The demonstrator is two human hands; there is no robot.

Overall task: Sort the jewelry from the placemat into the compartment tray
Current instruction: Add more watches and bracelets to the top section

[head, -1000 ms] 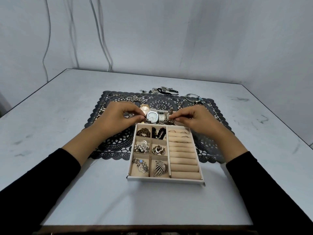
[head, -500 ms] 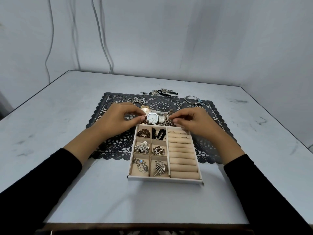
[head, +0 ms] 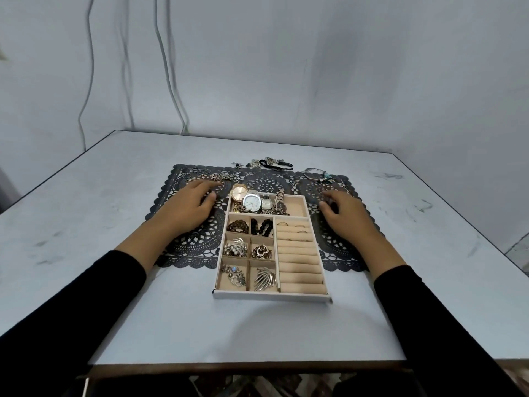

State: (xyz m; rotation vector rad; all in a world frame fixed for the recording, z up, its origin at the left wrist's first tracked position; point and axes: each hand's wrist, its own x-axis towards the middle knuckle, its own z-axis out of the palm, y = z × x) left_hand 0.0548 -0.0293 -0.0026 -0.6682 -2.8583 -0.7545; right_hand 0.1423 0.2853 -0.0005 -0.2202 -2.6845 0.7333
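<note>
Tray (head: 272,296) between hands, watches (head: 252,200) in far compartment. Left hand (head: 194,204) flat, right hand (head: 346,213) loosely curled, both empty on placemat (head: 194,247).

The placemat (head: 197,242) is dark grey, cut in a lace pattern of round rosettes with a scalloped edge. The tray (head: 272,296) is white outside and beige inside. It holds a gold watch (head: 239,192), a silver watch (head: 252,202) with a pale face, brown beads (head: 237,225) and black beads (head: 262,226). The table (head: 114,282) is pale grey with dark scuffs. The sleeves (head: 86,296) are black. The bangle (head: 315,171) seems to carry a turquoise bead.
</note>
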